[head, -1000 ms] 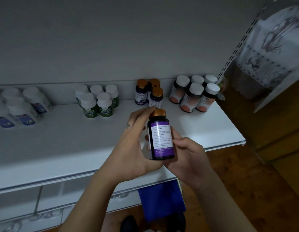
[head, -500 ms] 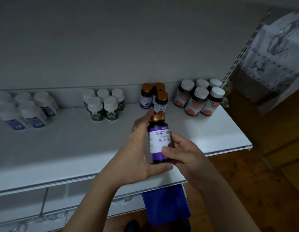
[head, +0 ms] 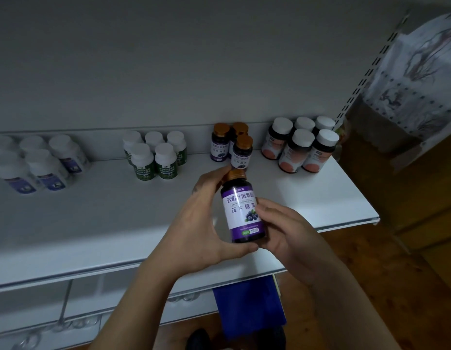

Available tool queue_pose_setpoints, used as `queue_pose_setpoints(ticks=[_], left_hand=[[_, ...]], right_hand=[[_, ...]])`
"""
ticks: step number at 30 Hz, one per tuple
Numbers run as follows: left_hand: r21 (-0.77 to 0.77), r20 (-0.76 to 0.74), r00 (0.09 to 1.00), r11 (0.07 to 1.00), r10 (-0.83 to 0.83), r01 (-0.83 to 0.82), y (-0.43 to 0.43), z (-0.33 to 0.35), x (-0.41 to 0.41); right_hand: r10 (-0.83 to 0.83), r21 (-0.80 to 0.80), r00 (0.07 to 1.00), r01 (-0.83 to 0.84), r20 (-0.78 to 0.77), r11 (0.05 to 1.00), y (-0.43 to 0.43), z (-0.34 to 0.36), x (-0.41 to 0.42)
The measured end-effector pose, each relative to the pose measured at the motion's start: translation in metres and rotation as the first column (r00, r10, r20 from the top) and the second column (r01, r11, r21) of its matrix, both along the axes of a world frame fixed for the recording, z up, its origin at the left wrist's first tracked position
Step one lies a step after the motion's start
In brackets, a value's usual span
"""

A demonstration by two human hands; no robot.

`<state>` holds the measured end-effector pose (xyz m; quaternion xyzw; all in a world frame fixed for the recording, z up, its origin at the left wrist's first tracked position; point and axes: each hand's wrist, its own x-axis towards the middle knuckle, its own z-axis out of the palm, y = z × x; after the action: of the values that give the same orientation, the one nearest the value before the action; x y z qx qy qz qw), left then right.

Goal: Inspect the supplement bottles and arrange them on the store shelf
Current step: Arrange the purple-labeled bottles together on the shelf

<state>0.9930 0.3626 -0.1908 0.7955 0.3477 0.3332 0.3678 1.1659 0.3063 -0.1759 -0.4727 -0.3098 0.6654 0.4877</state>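
— Bottle with purple label [head: 244,213]: where is it placed?
— It is held upright above the front edge of the white shelf [head: 93,223], label turned to the camera.
— Hands?
— Both are closed round it: left hand [head: 201,223] from base to copper cap, right hand [head: 282,231] on the label's right side. Three matching bottles [head: 232,145] are noted at the shelf's back.

On the purple bottle [head: 243,210] we read 蓝莓叶黄素 and, below it, 压片糖果. We cannot read its small print, nor the labels of the other bottles [head: 240,152] along the shelf's [head: 93,210] back edge.
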Motion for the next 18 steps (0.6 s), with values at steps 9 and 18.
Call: queue_pose_setpoints(ticks=[9,18], left_hand=[[-0.032,-0.02,0.999,0.999,-0.042,0.041,0.0026,0.0,0.002],[-0.232,0.057,0.998,0.973,-0.006,0.019,-0.0018,-0.0047,0.0095]], right_hand=[[0.038,0.049,0.993,-0.044,0.108,0.998,0.0033,-0.0067,0.0053],[-0.103,0.063,0.993,0.1,0.055,0.993,0.006,-0.006,0.0035]])
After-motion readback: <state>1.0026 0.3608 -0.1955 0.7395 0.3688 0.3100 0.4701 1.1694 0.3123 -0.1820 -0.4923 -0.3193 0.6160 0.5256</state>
